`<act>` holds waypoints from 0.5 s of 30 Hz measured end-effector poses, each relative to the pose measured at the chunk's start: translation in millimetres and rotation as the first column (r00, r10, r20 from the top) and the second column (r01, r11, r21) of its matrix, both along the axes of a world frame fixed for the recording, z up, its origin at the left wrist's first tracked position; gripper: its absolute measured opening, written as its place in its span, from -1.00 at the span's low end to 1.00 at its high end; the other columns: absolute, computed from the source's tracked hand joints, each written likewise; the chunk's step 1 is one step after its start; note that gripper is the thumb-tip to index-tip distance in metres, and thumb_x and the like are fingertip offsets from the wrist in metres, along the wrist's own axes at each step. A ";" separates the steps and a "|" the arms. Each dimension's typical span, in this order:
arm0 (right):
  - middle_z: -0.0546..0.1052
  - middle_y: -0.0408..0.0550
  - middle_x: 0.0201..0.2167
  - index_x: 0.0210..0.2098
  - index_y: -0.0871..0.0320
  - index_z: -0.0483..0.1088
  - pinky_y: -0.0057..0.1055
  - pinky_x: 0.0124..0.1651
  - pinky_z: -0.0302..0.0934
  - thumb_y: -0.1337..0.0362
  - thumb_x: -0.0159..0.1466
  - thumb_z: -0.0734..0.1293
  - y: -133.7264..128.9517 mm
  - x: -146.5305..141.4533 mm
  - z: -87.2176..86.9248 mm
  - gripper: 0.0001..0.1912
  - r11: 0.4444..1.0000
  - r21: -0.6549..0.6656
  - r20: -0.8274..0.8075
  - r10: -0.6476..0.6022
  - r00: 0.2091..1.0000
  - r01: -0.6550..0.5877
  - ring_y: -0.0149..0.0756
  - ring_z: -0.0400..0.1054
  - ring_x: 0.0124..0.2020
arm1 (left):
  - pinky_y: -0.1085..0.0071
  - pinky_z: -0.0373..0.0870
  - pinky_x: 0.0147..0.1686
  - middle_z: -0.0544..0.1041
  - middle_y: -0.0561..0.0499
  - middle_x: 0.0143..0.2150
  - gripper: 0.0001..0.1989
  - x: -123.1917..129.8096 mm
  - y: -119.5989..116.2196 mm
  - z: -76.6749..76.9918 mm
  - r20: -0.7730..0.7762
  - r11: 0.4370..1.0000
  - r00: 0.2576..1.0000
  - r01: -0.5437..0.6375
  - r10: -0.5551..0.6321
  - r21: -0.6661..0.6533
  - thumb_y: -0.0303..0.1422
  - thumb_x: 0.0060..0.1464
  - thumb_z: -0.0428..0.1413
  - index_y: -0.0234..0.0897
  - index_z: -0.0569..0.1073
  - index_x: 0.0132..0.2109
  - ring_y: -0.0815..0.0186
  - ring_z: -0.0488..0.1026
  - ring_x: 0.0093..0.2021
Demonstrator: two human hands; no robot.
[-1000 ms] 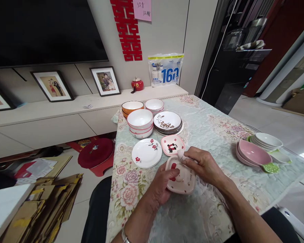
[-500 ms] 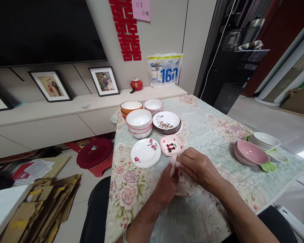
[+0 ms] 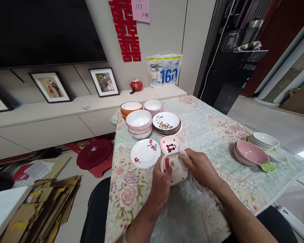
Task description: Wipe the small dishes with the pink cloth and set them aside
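Observation:
My left hand (image 3: 161, 180) grips the left rim of a small pale-pink dish (image 3: 179, 172) with a red mark and small spots, thumb over the inside. The dish is tilted above the tablecloth. A whitish-pink cloth (image 3: 181, 149) is pinched in my right hand (image 3: 201, 167), pressed to the dish's far right rim; the fingers behind it are hidden. Just beyond lies a pink square dish (image 3: 170, 148) with a cartoon figure, its right corner partly covered. To the left sit white plates (image 3: 142, 153) with red flowers.
Stacked white bowls (image 3: 139, 121), orange bowls (image 3: 131, 107), smaller bowls (image 3: 153, 105) and brown-rimmed plates (image 3: 166, 120) stand at the table's back. Pink dishes (image 3: 252, 152) and green-handled white bowls (image 3: 266, 140) lie at the right. A floral cloth (image 3: 128, 195) covers the table.
The dish has been raised and tipped so its inside shows. My left hand has moved slightly up and left; the right hand and cloth have shifted right along the rim.

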State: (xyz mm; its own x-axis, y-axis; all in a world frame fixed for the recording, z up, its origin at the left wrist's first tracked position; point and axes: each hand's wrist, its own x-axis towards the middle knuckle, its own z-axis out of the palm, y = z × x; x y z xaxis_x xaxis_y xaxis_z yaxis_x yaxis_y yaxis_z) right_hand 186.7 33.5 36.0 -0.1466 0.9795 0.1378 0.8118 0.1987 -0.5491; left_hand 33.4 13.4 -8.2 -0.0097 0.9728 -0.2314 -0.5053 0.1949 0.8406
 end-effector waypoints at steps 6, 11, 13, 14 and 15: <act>0.46 -0.10 -0.46 -0.36 0.14 0.36 -0.43 -0.39 0.01 0.23 0.43 0.12 -4.3 8.6 -2.7 -0.71 0.945 0.273 0.225 0.121 0.967 -0.182 -0.34 0.30 -0.46 | 0.40 0.35 -0.28 0.58 -0.02 -0.26 -0.62 -5.6 2.2 8.9 -0.038 0.976 0.977 0.214 -0.212 0.045 -0.43 -0.12 0.27 -0.28 0.55 -0.07 0.27 0.44 -0.30; 0.43 -0.07 -0.46 -0.32 0.16 0.38 -0.39 -0.37 0.00 0.38 0.39 0.14 -13.5 5.2 5.3 -0.77 0.845 0.408 0.432 0.156 0.888 -0.347 -0.32 0.26 -0.43 | 0.42 0.28 -0.37 0.52 0.01 -0.39 -0.78 -8.9 3.5 3.9 -0.122 0.927 0.925 0.369 -0.360 0.062 -0.31 -0.03 0.26 -0.29 0.57 -0.20 0.31 0.39 -0.38; 0.43 -0.08 -0.46 -0.33 0.15 0.37 -0.38 -0.36 0.01 0.39 0.40 0.14 -14.2 2.1 5.9 -0.77 0.839 0.417 0.440 0.150 0.885 -0.350 -0.32 0.27 -0.43 | 0.42 0.26 -0.39 0.48 0.04 -0.47 -0.79 -7.5 3.3 -0.1 -0.170 0.942 0.933 0.330 -0.316 0.060 -0.22 0.01 0.25 -0.29 0.56 -0.29 0.32 0.36 -0.42; 0.44 -0.07 -0.45 -0.32 0.16 0.37 -0.39 -0.36 0.01 0.38 0.41 0.14 -13.7 0.9 5.1 -0.77 0.844 0.416 0.427 0.148 0.892 -0.339 -0.32 0.28 -0.42 | 0.42 0.26 -0.40 0.47 0.04 -0.49 -0.77 -6.4 3.1 -1.7 -0.184 0.954 0.943 0.293 -0.278 0.061 -0.19 0.02 0.25 -0.30 0.55 -0.32 0.33 0.35 -0.44; 0.44 -0.06 -0.44 -0.31 0.17 0.37 -0.39 -0.36 0.02 0.35 0.42 0.13 -12.6 -0.1 3.6 -0.76 0.853 0.410 0.406 0.145 0.902 -0.322 -0.31 0.31 -0.41 | 0.42 0.26 -0.40 0.48 0.04 -0.49 -0.74 -5.1 2.8 -2.9 -0.185 0.965 0.953 0.255 -0.240 0.062 -0.16 0.02 0.25 -0.30 0.55 -0.33 0.34 0.35 -0.45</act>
